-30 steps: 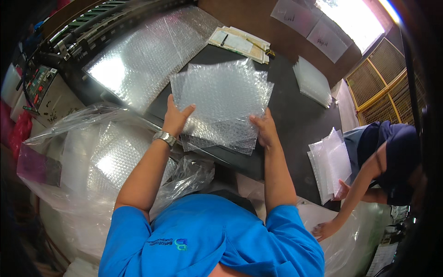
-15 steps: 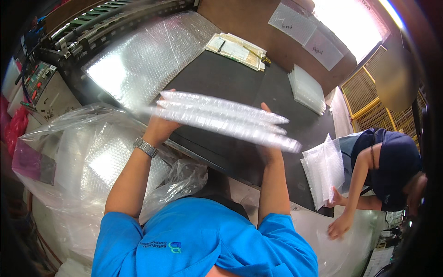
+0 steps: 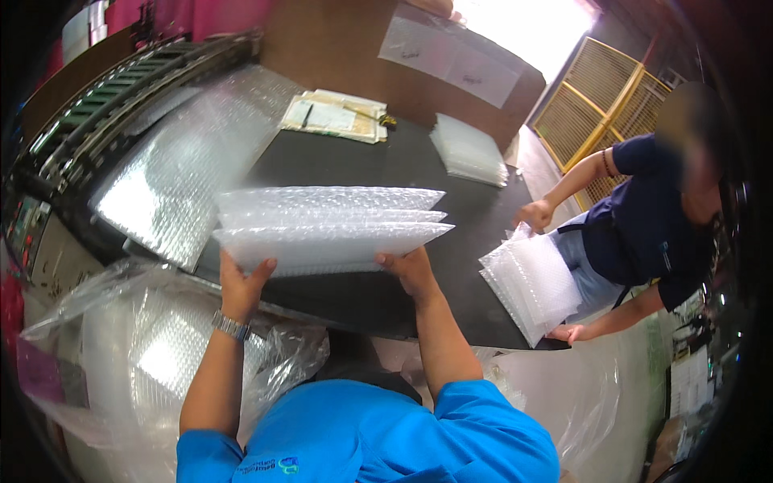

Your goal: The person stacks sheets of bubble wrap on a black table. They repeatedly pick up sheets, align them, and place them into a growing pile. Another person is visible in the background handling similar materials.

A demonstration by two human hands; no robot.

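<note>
A stack of clear bubble wrap bags (image 3: 330, 244) is held up over the dark tabletop (image 3: 338, 165), its upper edges fanned into several layers. My left hand (image 3: 240, 282) grips its lower left corner, thumb on the near face and fingers behind. At the lower right corner my right hand (image 3: 409, 270) holds it the same way, with its fingers partly hidden by the stack. To the left, a wide sheet of bubble wrap (image 3: 153, 185) lies flat beside the roller machine.
A co-worker (image 3: 644, 209) at the right handles another bubble wrap pile (image 3: 535, 278) at the table's edge. A white pile (image 3: 467, 149) and a clipboard (image 3: 334, 115) lie at the back. A roller conveyor (image 3: 121, 88) stands left, and a large clear plastic bag (image 3: 121, 346) nearer me.
The stack has tilted from nearly edge-on so its near face shows, and its motion has slowed. My view has shifted. The co-worker has straightened up and brought a hand to the top of their pile.
</note>
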